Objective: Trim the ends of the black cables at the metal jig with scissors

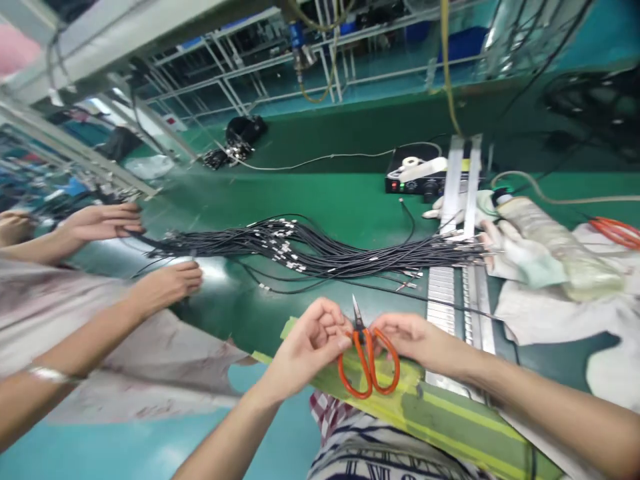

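Note:
A small pair of scissors [371,365] with orange handles and a short pointed blade is held upright between my two hands, over the table's near edge. My left hand [316,341] is curled, with thumb and fingers pinching the left handle near the pivot. Curled fingers of my right hand [416,339] touch the right handle loop; part of their grip is hidden behind it. Beyond the blade tip lies a long bundle of black cables [320,250] with white tags and metal ends.
At left, a co-worker's hands [173,285] are by the bundle's far end. Metal rulers [441,300] cross under the cables at right. Behind stands a black control box [407,180]; white gloves [520,250], a plastic-wrapped roll [565,247] and red-handled tool [617,232] lie right.

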A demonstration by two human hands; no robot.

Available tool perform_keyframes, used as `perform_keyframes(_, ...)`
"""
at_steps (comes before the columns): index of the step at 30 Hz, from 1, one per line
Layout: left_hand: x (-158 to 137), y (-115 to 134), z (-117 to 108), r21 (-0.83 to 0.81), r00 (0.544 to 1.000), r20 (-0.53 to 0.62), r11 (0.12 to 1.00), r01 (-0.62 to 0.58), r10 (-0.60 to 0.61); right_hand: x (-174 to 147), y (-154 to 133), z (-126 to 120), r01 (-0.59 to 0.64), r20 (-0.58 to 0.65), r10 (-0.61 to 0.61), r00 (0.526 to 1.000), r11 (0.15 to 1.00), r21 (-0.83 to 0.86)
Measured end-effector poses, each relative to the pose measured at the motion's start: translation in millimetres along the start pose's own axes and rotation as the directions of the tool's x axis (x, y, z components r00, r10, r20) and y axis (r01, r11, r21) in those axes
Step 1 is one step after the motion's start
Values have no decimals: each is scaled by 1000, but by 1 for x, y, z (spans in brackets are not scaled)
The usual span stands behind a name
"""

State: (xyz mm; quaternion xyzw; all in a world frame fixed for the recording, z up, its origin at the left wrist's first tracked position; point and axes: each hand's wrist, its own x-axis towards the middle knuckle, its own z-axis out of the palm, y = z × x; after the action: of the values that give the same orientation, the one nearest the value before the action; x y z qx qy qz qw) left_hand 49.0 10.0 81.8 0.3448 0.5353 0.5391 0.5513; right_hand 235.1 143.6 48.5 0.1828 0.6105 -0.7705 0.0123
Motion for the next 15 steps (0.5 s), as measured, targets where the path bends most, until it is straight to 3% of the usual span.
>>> perform_keyframes(3, 17, -7, 19, -9, 996, 67, 998, -61, 62, -8, 9, 0, -67, 121, 19, 993, 913, 403)
perform_keyframes(7, 30, -14, 34, -26, 990, 129, 998, -57, 59, -23, 27, -1, -16, 117, -74, 990, 777, 629)
perform_keyframes(10, 35, -15, 44, -56, 985, 168, 998, -30, 39, -29, 34, 1, 20, 135, -139, 981, 768, 640)
perform_keyframes(15, 46, -14, 51, -74, 970, 242, 997, -7, 25, -43, 28, -1, 189, 75, -250, 965, 867, 461)
